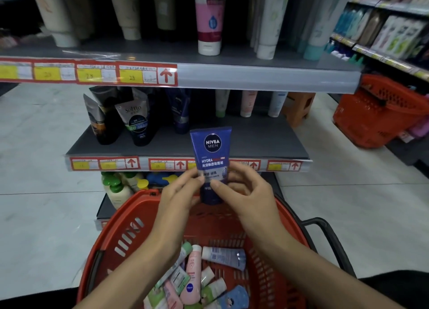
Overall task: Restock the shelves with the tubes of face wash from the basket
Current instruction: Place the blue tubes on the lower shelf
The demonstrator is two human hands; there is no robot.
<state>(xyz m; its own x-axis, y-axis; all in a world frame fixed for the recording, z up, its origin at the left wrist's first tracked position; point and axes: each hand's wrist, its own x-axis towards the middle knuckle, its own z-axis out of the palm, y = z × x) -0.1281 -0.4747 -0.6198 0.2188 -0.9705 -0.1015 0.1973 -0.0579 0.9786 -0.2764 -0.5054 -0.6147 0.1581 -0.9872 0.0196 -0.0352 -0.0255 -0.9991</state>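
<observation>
Fingers (pixel 195 175) of my left hand (pixel 176 198) and right hand (pixel 247 190) pinch blue face-wash tube (pixel 210 147) upright, cap down, above basket (pixel 126 213).

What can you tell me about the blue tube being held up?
The blue plastic Nivea Men face wash tube is held upright, dark cap down, flat crimped end up, white lettering facing the camera. The left hand and right hand pinch its lower half above the red plastic basket.
</observation>
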